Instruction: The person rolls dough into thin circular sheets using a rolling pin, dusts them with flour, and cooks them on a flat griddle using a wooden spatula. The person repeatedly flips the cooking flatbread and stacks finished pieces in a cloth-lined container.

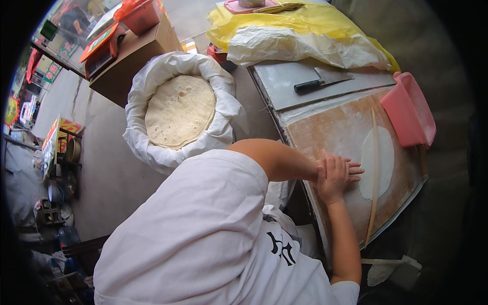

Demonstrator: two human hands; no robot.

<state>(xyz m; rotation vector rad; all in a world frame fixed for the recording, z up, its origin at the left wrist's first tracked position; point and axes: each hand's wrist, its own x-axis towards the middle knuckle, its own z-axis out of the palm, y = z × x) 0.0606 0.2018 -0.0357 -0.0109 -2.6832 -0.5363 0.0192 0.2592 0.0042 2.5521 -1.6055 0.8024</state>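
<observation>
My left hand (355, 171) lies over the floury wooden board (324, 126), fingers spread and pointing at the near edge of a thin oval dough sheet (386, 160). Across its back and wrist rests my right hand (332, 177), palm down, hiding most of it. Neither appears to hold a tool. A long, thin wooden rolling pin (375, 152) lies lengthwise over the dough, apart from both hands. One end of the pin reaches the board's edge near my right forearm.
Left of the board, stacked flatbreads (180, 110) sit inside a white cloth lining (139, 110). A black-handled knife (309, 87) lies on a pale board (272, 82). A pink plastic container (406, 110) stands at the far edge. An orange scale (101, 49) sits on a cardboard box (129, 57).
</observation>
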